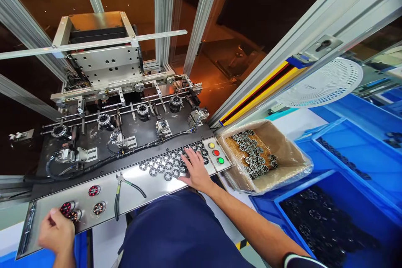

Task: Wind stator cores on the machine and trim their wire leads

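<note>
Right hand [196, 169], fingers spread flat and gripping nothing, steadies silver discs [166, 165] left of the button panel [216, 153]; left hand [56, 232], loosely curled, touches red-wound parts [70, 211] far left along the surface [138, 194].

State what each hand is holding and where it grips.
The left hand closes around a red-wound round part at the shelf's near edge; the exact grip is hidden. The right hand lies flat on the silver round parts, gripping nothing.

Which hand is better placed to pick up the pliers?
Probably the left hand: it sits nearer the pliers, beside the red parts. The right hand rests on the silver discs.
</note>
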Demonstrator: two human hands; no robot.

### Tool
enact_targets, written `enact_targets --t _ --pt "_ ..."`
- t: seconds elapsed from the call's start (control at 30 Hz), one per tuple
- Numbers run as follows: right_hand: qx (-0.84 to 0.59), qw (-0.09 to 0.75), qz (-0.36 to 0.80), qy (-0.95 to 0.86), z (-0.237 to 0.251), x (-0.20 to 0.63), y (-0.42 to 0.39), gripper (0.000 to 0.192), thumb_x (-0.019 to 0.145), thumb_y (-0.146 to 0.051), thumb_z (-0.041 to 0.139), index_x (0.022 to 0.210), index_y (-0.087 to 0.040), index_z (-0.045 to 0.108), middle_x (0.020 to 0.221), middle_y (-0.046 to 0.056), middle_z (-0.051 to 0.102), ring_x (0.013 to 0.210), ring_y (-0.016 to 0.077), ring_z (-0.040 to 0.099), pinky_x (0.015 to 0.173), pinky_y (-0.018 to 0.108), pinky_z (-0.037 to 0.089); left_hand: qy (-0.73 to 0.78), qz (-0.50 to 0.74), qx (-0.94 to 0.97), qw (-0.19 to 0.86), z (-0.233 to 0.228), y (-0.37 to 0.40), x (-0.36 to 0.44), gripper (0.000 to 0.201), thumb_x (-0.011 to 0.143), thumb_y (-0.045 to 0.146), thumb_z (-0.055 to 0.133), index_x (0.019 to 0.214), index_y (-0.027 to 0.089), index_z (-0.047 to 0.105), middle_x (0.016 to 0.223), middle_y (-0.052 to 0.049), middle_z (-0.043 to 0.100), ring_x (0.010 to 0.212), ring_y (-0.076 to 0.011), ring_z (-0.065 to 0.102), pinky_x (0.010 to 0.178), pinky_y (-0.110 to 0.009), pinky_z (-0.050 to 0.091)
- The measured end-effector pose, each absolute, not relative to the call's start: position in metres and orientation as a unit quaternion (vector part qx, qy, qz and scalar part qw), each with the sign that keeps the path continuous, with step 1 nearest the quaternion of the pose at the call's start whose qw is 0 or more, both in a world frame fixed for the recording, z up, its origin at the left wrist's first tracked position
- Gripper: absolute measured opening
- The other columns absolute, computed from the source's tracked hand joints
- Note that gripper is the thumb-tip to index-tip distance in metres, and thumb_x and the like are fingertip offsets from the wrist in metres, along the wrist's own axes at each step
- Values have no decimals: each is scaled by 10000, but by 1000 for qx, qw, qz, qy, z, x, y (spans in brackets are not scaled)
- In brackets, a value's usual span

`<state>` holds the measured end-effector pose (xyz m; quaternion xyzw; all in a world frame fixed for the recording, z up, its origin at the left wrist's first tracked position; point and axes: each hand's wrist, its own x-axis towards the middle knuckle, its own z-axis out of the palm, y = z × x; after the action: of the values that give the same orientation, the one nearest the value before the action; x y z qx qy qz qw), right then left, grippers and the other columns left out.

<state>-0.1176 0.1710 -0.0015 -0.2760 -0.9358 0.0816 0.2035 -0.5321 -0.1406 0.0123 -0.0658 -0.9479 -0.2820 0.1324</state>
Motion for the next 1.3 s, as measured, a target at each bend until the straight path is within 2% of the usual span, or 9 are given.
enact_targets --t 0.4,0.57,0.67,0.73,0.87,1.03,1.3 --pt "-234 210 108 -943 0 -151 163 831 818 -495 736 1474 -107 405 1559 271 357 1500 419 226 1148 669 256 -948 -281 -58 137 15 -138 -529 383 852 422 487 952 134 720 752 -70 604 749 -257 553 739 -411 462" --pt "-232 219 109 -941 5 -161 154 843 814 -525 725 1467 -96 409 1549 276 370 1483 433 261 1138 676 275 -948 -280 -59 140 15 -139 -528 382 848 430 497 960 138 716 698 -48 570 724 -250 544 722 -399 455" --pt "-245 235 100 -935 6 -150 157 777 846 -517 680 1473 -149 405 1543 214 413 1470 392 317 1153 628 309 -948 -279 -69 138 14 -140 -528 336 848 425 505 941 166 697 639 -13 508 695 -248 525 676 -391 418" --pt "-286 261 84 -918 2 -130 168 691 903 -446 616 1491 -179 370 1526 187 442 1450 354 366 1147 594 350 -947 -280 -75 140 12 -140 -529 310 850 424 495 927 191 684 617 0 477 688 -251 515 654 -384 393" --pt "-419 327 33 -846 -15 -68 202 579 982 -271 462 1521 -137 299 1467 233 466 1380 350 439 1085 603 419 -946 -281 -77 141 9 -141 -533 306 822 418 499 916 189 679 604 -1 463 678 -256 502 645 -381 379" --pt "-454 334 4 -826 -52 -21 221 462 985 -282 453 1424 -136 454 1323 213 579 1231 350 556 999 576 504 -948 -283 -54 134 7 -145 -536 371 818 473 489 910 167 679 645 -28 516 667 -256 510 665 -398 407" --pt "-431 320 -5 -844 -80 -13 215 415 995 -335 425 1328 -118 544 1251 202 618 1228 360 544 1030 584 479 -952 -279 -25 121 4 -151 -533 340 839 464 488 895 188 677 720 -67 621 678 -243 537 634 -357 402"
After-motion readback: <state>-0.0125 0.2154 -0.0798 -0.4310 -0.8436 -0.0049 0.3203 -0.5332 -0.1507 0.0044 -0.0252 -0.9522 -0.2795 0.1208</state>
